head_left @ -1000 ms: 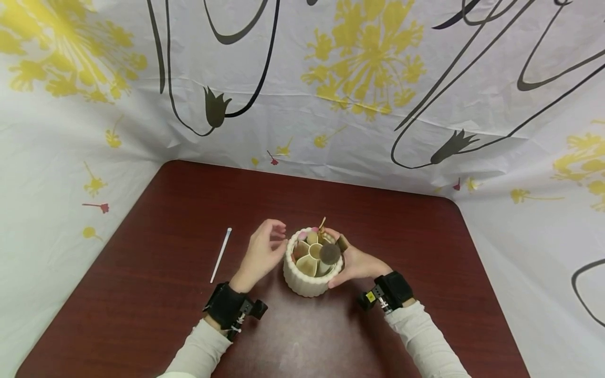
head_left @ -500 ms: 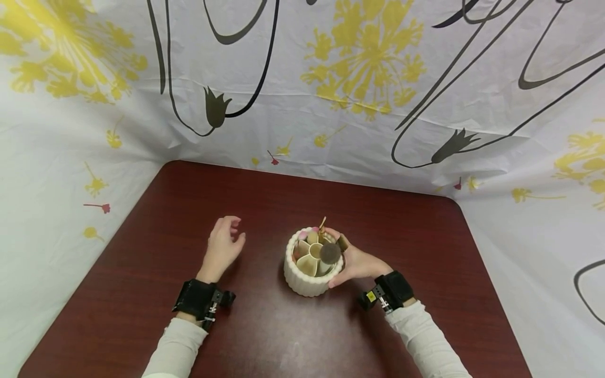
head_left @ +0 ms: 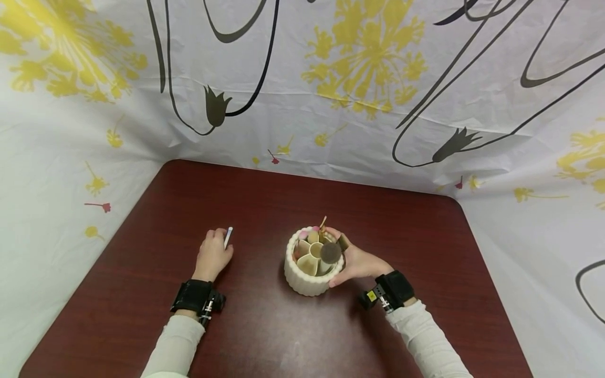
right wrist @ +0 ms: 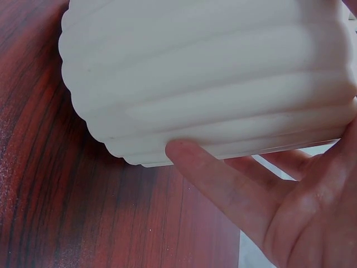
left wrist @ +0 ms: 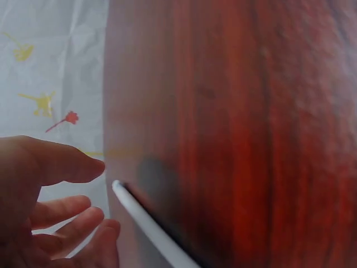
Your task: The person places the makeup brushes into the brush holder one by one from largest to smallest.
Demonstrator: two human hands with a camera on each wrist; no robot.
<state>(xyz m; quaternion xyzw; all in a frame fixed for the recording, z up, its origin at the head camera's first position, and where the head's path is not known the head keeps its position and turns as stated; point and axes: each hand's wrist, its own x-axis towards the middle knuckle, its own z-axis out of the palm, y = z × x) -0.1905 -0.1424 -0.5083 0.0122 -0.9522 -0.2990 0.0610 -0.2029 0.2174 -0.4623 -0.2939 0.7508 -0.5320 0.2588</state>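
A thin white stick (head_left: 228,237) with a pale tip lies left of the middle of the table, partly covered by my left hand (head_left: 212,255). In the left wrist view the stick (left wrist: 149,228) passes beside that hand, its thumb and fingers apart. My right hand (head_left: 360,261) grips the right side of a cream, ribbed round makeup organizer (head_left: 306,284), its thumb against the ribbed wall (right wrist: 212,72) in the right wrist view. Petal-shaped compartments divide the organizer. A brush with a round grey-brown head (head_left: 330,253) and a gold-coloured piece (head_left: 323,224) stick up from it.
The organizer stands on a dark red-brown wooden table (head_left: 302,336) with rounded far corners. A white cloth (head_left: 293,131) with yellow and grey flower prints hangs behind and beside the table. Black wrist cameras are strapped to both arms.
My left hand has moved left, away from the organizer, and come down over the white stick. My right hand and the organizer have stayed in place.
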